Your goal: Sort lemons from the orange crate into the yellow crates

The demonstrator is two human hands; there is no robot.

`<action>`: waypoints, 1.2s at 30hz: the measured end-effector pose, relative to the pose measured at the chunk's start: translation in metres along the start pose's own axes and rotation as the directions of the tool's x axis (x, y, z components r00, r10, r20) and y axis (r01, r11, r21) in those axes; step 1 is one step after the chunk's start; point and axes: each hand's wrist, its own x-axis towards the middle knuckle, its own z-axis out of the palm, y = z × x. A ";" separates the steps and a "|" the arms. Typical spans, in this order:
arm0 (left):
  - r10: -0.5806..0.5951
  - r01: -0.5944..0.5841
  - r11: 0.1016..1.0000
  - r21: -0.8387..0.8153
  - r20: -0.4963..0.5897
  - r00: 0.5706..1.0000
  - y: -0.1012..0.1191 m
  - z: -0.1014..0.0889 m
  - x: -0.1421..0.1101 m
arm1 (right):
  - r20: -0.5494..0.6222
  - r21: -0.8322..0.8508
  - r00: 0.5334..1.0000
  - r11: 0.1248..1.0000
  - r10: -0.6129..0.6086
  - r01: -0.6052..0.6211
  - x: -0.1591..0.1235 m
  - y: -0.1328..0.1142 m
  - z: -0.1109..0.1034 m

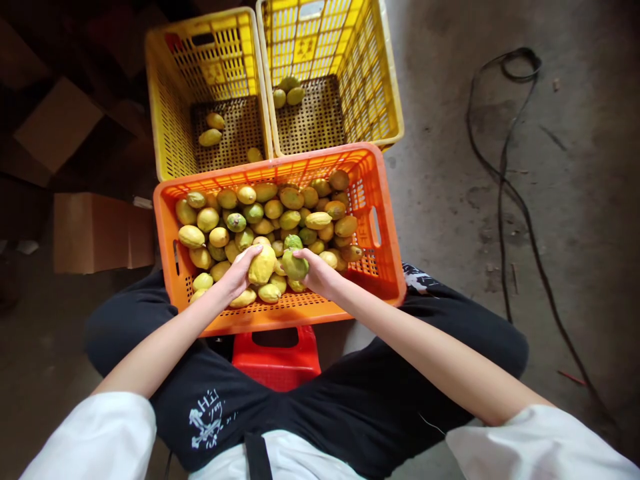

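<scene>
An orange crate (385,253) between my knees holds several yellow and green lemons. My left hand (239,272) is closed round a yellow lemon (262,265) near the crate's front. My right hand (316,272) grips a greener lemon (295,265) right beside it. Both hands are inside the crate, almost touching. Behind the orange crate stand two yellow crates: the left yellow crate (170,100) has three lemons on its floor, the right yellow crate (385,87) has two.
A red plastic stool (277,360) sits under the orange crate's front. Cardboard boxes (95,230) lie on the dark floor at the left. A black cable (505,173) snakes over the concrete floor at the right.
</scene>
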 end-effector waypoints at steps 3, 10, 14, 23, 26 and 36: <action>0.043 -0.042 0.999 -0.009 0.041 0.998 0.000 0.000 -0.001 | -0.035 0.015 0.998 0.999 0.052 -0.052 -0.003 -0.004 0.004; -0.072 0.076 0.995 -0.071 0.065 0.995 0.001 0.000 -0.002 | -0.075 0.016 0.997 1.000 -0.009 0.010 -0.011 -0.011 0.014; -0.076 0.078 0.997 -0.025 0.062 0.995 0.002 0.000 -0.004 | -0.096 0.016 0.995 1.000 -0.005 0.007 -0.011 -0.010 0.014; -0.042 0.043 0.999 -0.010 0.082 0.996 -0.006 -0.005 0.002 | -0.090 -0.007 0.996 1.000 -0.009 0.008 -0.011 -0.012 0.019; -0.004 0.002 1.000 0.031 0.076 0.997 -0.007 -0.006 0.002 | -0.073 0.009 0.997 1.000 0.022 -0.022 -0.014 -0.016 0.022; -0.101 0.102 0.994 -0.027 0.020 0.995 0.000 0.004 0.002 | -0.028 -0.015 1.000 1.000 -0.014 0.014 -0.012 -0.011 0.019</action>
